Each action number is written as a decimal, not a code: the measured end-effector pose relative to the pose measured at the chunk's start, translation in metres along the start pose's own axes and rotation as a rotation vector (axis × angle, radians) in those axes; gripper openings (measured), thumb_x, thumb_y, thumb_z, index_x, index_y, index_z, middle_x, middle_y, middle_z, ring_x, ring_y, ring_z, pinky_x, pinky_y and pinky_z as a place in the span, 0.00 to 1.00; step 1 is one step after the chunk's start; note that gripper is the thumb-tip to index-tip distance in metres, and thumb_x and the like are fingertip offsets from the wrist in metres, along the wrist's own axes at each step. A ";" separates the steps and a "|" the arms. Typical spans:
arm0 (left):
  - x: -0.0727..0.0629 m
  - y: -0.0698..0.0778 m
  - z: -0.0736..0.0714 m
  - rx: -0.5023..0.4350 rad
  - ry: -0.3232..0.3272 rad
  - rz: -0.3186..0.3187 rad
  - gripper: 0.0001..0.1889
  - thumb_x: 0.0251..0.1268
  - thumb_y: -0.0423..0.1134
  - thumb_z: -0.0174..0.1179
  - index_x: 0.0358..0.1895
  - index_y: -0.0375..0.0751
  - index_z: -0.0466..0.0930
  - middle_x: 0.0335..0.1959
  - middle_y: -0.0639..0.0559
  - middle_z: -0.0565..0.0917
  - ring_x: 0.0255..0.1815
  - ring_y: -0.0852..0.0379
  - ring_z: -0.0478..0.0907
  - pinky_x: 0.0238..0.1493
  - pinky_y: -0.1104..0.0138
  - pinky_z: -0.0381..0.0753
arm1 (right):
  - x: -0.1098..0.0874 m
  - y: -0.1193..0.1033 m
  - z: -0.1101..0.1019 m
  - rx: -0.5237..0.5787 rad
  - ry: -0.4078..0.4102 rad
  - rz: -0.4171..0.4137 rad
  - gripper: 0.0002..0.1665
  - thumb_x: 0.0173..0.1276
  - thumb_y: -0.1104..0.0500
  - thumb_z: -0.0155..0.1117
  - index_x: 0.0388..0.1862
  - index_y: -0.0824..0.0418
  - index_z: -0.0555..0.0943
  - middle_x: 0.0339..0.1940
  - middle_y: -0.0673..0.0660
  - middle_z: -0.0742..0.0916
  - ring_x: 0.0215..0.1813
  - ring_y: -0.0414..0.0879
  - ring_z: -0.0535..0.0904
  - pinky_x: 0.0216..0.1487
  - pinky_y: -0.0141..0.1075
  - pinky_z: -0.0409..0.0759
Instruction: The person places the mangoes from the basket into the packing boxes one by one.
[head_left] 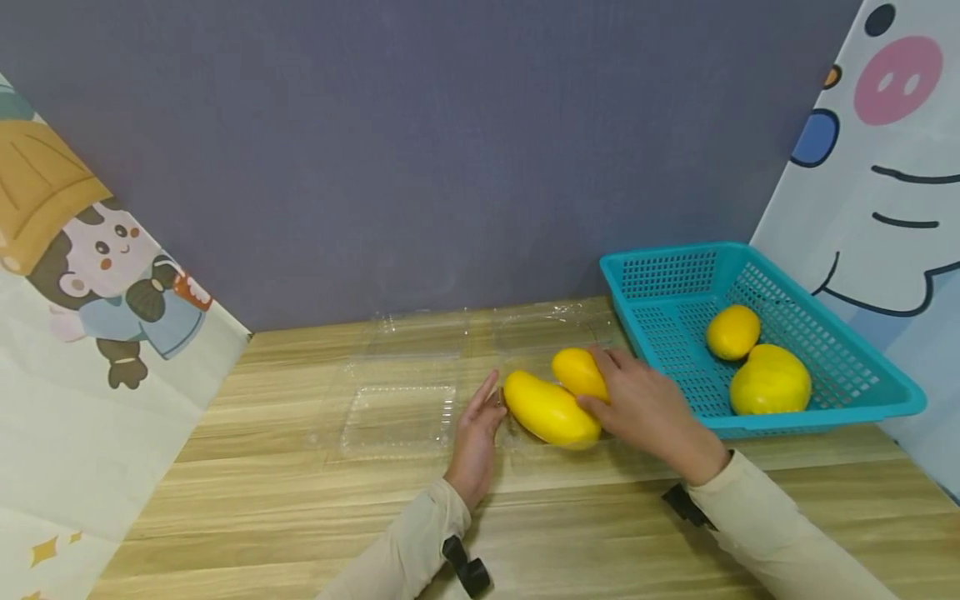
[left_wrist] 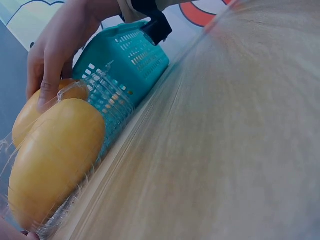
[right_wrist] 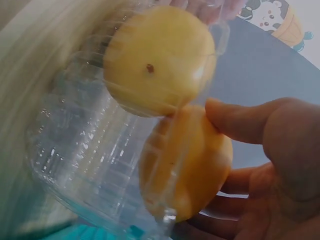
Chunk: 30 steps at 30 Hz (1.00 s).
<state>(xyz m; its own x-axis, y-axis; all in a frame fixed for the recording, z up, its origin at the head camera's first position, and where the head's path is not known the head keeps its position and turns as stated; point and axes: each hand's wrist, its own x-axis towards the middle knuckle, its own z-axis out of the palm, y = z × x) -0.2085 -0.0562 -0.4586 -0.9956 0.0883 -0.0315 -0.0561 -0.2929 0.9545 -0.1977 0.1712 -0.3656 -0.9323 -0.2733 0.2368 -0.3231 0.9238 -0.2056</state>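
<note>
My right hand [head_left: 651, 410] grips a small oval yellow fruit [head_left: 577, 371], thumb on one side and fingers on the other. Beside it, a larger, longer yellow fruit, like a mango [head_left: 549, 408], lies in a clear plastic clamshell box [head_left: 517, 333] with its lid folded back. In the right wrist view the small fruit [right_wrist: 187, 165] touches the larger one [right_wrist: 160, 55], seen through the box's wall. My left hand [head_left: 474, 446] rests against the box's left side with its fingers extended. Only a sliver of that hand shows in the left wrist view.
Another clear clamshell box [head_left: 401, 417] stands unfolded to the left. At right, a turquoise basket [head_left: 750, 425] holds an oval yellow fruit [head_left: 733, 332] and a bigger, pear-shaped yellow one [head_left: 771, 381]. A grey panel [head_left: 420, 150] rises behind the wooden table [head_left: 300, 517].
</note>
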 end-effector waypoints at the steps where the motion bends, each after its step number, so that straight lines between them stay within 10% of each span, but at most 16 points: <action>1: 0.000 0.000 0.000 0.002 0.000 -0.001 0.32 0.68 0.32 0.48 0.76 0.52 0.62 0.79 0.45 0.60 0.79 0.46 0.59 0.81 0.52 0.55 | 0.000 0.000 0.001 0.006 -0.001 0.001 0.41 0.68 0.46 0.67 0.71 0.67 0.67 0.63 0.70 0.79 0.55 0.66 0.81 0.46 0.60 0.83; 30: 0.002 -0.002 0.002 -0.029 0.042 0.042 0.29 0.67 0.30 0.42 0.73 0.40 0.61 0.76 0.42 0.64 0.76 0.45 0.61 0.79 0.50 0.54 | 0.007 0.001 0.026 0.022 -0.052 0.070 0.34 0.71 0.51 0.62 0.69 0.68 0.71 0.61 0.71 0.80 0.55 0.67 0.81 0.52 0.61 0.81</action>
<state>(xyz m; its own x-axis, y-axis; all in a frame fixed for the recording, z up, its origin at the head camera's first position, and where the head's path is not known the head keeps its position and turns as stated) -0.2100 -0.0533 -0.4601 -0.9994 0.0350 -0.0043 -0.0153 -0.3229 0.9463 -0.2090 0.1626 -0.3891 -0.9598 -0.2223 0.1715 -0.2597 0.9351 -0.2412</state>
